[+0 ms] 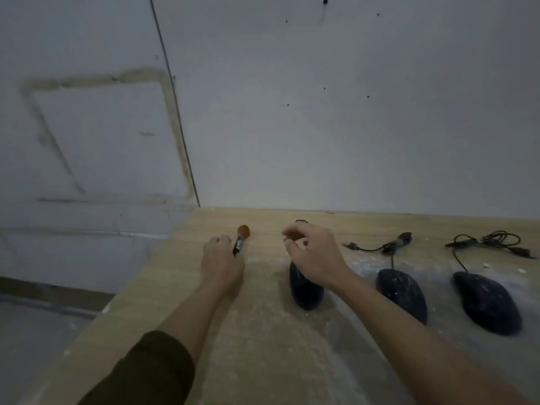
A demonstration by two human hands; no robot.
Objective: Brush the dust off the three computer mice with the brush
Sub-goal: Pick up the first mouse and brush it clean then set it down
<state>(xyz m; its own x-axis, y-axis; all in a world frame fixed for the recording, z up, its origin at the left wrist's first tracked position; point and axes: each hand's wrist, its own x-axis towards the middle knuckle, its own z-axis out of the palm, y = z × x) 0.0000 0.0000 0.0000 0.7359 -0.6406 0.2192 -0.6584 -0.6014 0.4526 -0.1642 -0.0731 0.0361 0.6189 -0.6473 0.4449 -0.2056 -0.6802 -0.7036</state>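
Three dark, dust-speckled mice lie in a row on the wooden table: the left mouse, the middle mouse and the right mouse. A small brush with an orange-brown tuft and black handle lies left of them, tuft pointing to the wall. My left hand is over the brush handle, fingers curled around its near end. My right hand hovers above the front of the left mouse, fingers bent and apart, hiding that mouse's cable.
Coiled black cables with plugs lie behind the middle and right mice, near the white wall. White dust covers the table around the mice. The table's left edge drops to the floor.
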